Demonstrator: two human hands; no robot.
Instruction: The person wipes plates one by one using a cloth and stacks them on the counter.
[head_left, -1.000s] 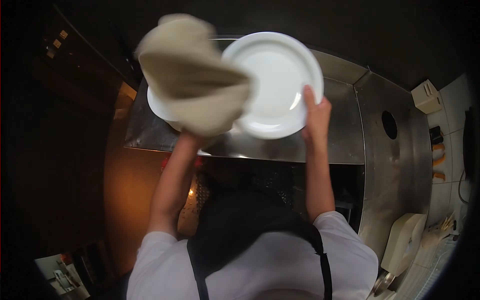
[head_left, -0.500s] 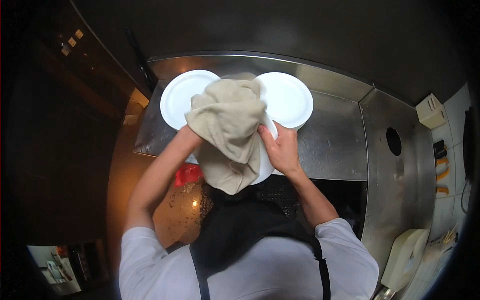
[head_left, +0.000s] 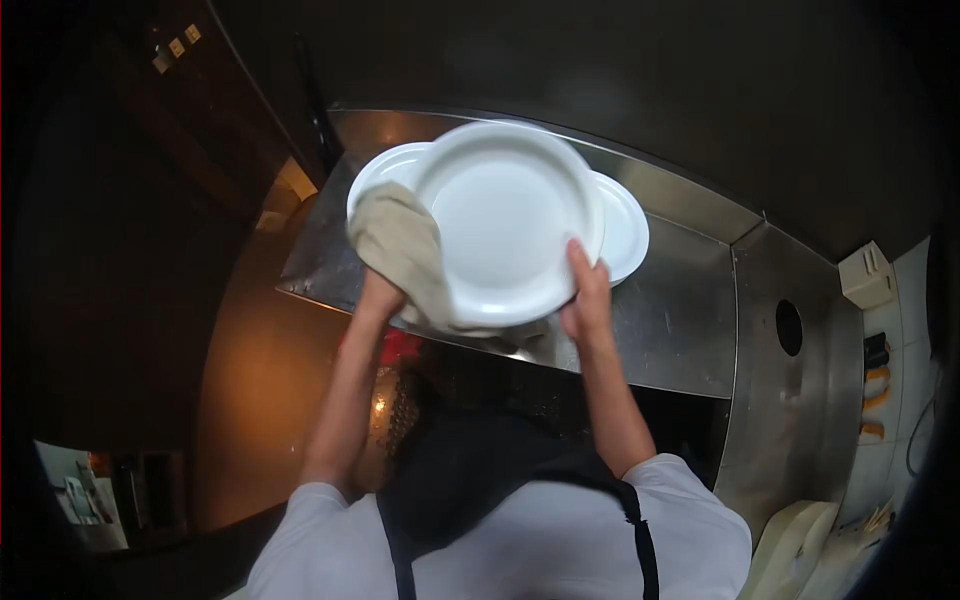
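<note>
A white round plate (head_left: 510,215) is held up in front of me, its face tilted toward the camera. My right hand (head_left: 588,297) grips its lower right rim, with the thumb over the front and the other fingers behind. At the left rim, a beige cloth (head_left: 397,240) lies over the fingers of my left hand (head_left: 382,292), which is closed on it; part of the cloth hangs below the plate. Behind the raised plate, a white plate (head_left: 376,172) stands to the left and a second white plate (head_left: 626,228) to the right, both partly covered.
A steel counter (head_left: 680,335) lies under the plates, with a raised rim at the back. On the right, a steel surface (head_left: 800,400) has a dark round hole (head_left: 789,328). Beyond it are a cream box (head_left: 866,276) and orange-handled items (head_left: 875,390). Something red (head_left: 402,347) shows below the counter edge.
The plate has come up and turned its face toward me. The cloth, which was draped over it, has moved left to its rim with my left hand. My right hand still grips the plate.
</note>
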